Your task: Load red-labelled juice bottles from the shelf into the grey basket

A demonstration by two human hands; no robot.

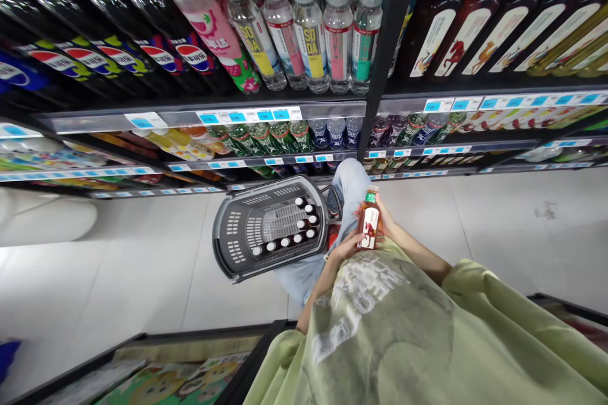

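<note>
I hold a small bottle (369, 220) of reddish-brown drink with a green cap and a white and red label in front of my body. My left hand (346, 245) grips its lower end from the left. My right hand (382, 214) wraps its upper part from the right, mostly hidden behind the bottle. A grey plastic shopping basket (237, 228) hangs just left of my hands, with several white-capped bottles (298, 233) lying in a row along its right and lower sides. My light green shirt covers the lower right of the view.
Drink shelves fill the top: dark cola bottles (95, 60) at left, clear soda bottles (308, 31) in the middle, dark tea bottles (475, 19) at right. A black upright post (387, 44) divides the shelves. White tiled floor (142, 253) lies below. Another shelf edge (190, 342) runs behind me.
</note>
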